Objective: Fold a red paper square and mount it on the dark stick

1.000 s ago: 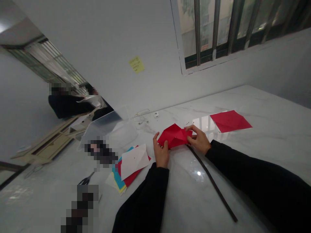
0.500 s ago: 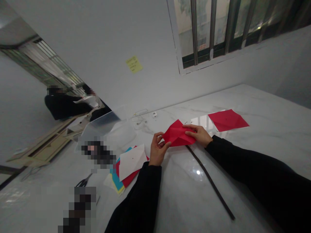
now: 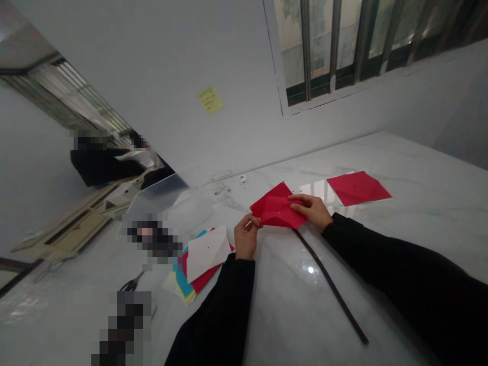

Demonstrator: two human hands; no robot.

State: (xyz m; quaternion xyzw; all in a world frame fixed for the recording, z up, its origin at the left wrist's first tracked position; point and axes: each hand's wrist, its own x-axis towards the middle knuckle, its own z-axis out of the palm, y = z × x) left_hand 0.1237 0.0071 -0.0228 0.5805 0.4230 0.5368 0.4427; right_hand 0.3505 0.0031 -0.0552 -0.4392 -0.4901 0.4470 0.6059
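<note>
Head view, watched from my remote post: against half a second earlier, the left hand point(image 3: 247, 236) had shifted to pinch the lower-left edge of the red paper point(image 3: 272, 206), leaving its left corner exposed; the right hand point(image 3: 313, 211) kept its hold on the right side. I saw the paper held between both hands over the marble-patterned table point(image 3: 290, 305), by the upper end of a dark, thin stick point(image 3: 331, 284); whether they touched I could not tell. A yellow note point(image 3: 210, 99) was stuck to the pale wall point(image 3: 160, 81), left of a barred window point(image 3: 337, 46). I logged a second red sheet point(image 3: 358, 188) lying to the right, and at left fanned coloured sheets point(image 3: 185, 287) under a white sheet point(image 3: 208, 251). The held paper looked matte, creased and angular; the table, glossy.
</note>
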